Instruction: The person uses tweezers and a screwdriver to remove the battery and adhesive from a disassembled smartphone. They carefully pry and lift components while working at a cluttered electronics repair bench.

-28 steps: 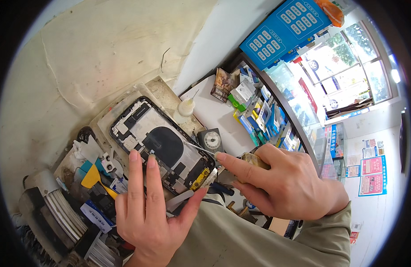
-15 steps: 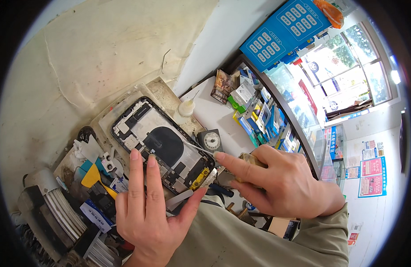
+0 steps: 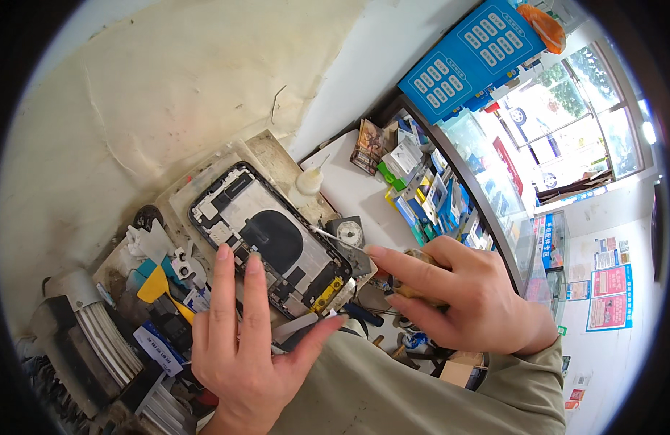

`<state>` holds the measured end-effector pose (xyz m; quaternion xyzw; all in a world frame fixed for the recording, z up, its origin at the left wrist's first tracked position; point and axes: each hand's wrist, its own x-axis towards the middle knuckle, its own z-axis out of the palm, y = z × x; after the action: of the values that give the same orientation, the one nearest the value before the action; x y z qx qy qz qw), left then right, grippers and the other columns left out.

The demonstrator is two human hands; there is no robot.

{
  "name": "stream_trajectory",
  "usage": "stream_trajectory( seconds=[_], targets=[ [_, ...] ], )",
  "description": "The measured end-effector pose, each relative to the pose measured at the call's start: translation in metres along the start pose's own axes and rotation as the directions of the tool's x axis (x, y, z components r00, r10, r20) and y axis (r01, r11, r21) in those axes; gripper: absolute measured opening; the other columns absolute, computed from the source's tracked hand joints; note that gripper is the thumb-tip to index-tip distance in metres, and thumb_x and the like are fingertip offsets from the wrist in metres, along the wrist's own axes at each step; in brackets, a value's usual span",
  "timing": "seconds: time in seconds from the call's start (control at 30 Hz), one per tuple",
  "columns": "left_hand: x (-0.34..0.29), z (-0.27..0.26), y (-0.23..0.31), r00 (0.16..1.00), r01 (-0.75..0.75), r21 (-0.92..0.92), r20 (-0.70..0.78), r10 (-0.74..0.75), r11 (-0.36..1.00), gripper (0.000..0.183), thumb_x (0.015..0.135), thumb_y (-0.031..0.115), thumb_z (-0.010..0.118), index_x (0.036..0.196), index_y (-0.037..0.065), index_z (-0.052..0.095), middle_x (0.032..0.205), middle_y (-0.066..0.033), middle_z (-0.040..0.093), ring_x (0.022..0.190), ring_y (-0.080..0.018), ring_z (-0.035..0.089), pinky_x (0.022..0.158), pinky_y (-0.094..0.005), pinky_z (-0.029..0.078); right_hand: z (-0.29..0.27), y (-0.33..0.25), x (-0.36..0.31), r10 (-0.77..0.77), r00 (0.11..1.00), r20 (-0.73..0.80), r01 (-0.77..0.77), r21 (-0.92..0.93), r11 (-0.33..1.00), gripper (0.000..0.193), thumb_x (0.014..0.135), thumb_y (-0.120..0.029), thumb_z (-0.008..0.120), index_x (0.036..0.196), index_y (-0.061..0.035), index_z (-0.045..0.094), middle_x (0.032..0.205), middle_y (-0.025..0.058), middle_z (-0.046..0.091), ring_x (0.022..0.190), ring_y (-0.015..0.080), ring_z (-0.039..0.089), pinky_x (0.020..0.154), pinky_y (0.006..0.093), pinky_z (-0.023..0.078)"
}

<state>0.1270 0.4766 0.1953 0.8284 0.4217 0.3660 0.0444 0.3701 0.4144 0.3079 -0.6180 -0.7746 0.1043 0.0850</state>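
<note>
Two bare hands are ours, above the olive cloth (image 3: 393, 384) we wear. Our left hand (image 3: 259, 348) is spread and grips nothing: two fingertips rest on the near long side of an opened phone housing (image 3: 269, 239), and the thumb reaches past its lower end. Our right hand (image 3: 462, 293) is curled round the tan handle (image 3: 419, 270) of a slim tool (image 3: 339, 240), index finger laid forward toward the shaft. The tool's pale tip lies at the housing's far long rim; whether it touches, we cannot tell.

The housing lies tilted across a worn work block (image 3: 266, 148), inner side up, with a dark round pad inside and a yellow strip (image 3: 325, 293) at its lower end. We judge the step in hand to be fine work along that rim; any next stroke calls for a steady left hand and a light, shallow angle of the tip, clear of the small parts.

To the left sits a yellow scraper (image 3: 155, 285) among clutter. Beyond the housing stand a small bottle (image 3: 308, 181) and a dial device (image 3: 348, 233), then heaped boxes (image 3: 422, 188), a glass counter (image 3: 487, 196) and, farthest, a bright window (image 3: 599, 109).
</note>
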Motion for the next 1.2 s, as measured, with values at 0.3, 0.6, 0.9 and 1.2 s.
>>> stream_trajectory(
  seconds=[0.3, 0.6, 0.9, 1.2],
  targets=[
    [-0.018, -0.064, 0.026, 0.987, -0.046, -0.422, 0.118, 0.105, 0.905, 0.044, 0.094, 0.035, 0.086, 0.127, 0.006, 0.079, 0.11, -0.0171, 0.076, 0.075, -0.0271, 0.065, 0.057, -0.0405, 0.046, -0.003, 0.008, -0.016, -0.55, 0.828, 0.108, 0.549, 0.044, 0.835, 0.058, 0.085, -0.017, 0.069, 0.142, -0.0217, 0.07, 0.077, -0.0026, 0.044, 0.059, 0.0105, 0.05, 0.046, 0.0287, 0.037],
    [-0.064, -0.074, 0.028, 0.746, 0.568, -0.755, 0.641, 0.183, 0.328, 0.028, 0.095, 0.004, 0.076, 0.072, 0.002, 0.061, 0.063, -0.0121, 0.053, 0.057, -0.0307, 0.052, 0.053, -0.0443, 0.039, 0.027, 0.0, -0.038, -0.728, 0.679, 0.096, 0.676, 0.307, 0.67, 0.054, 0.091, -0.015, 0.064, 0.145, -0.02, 0.068, 0.085, -0.0034, 0.048, 0.062, 0.007, 0.047, 0.051, 0.0235, 0.033],
    [-0.073, -0.087, 0.035, 0.729, 0.642, -0.74, 0.67, 0.139, 0.2, 0.033, 0.094, -0.004, 0.072, 0.066, 0.001, 0.056, 0.059, -0.0117, 0.051, 0.052, -0.0284, 0.046, 0.051, -0.0429, 0.036, 0.017, -0.003, -0.045, -0.689, 0.724, 0.03, 0.63, 0.38, 0.678, 0.038, 0.097, -0.023, 0.068, 0.134, -0.0201, 0.073, 0.089, -0.0003, 0.058, 0.067, 0.0132, 0.055, 0.053, 0.0286, 0.042],
    [-0.114, -0.104, -0.008, 0.87, 0.426, -0.495, 0.455, -0.192, 0.757, 0.022, 0.08, 0.008, 0.09, 0.099, 0.005, 0.079, 0.072, -0.0098, 0.068, 0.054, -0.0197, 0.053, 0.055, -0.0312, 0.041, 0.01, 0.027, -0.044, -0.555, 0.831, -0.041, 0.556, 0.129, 0.821, 0.052, 0.081, -0.017, 0.072, 0.132, -0.0228, 0.077, 0.08, -0.0018, 0.051, 0.056, 0.0087, 0.046, 0.045, 0.0248, 0.037]
  ],
)
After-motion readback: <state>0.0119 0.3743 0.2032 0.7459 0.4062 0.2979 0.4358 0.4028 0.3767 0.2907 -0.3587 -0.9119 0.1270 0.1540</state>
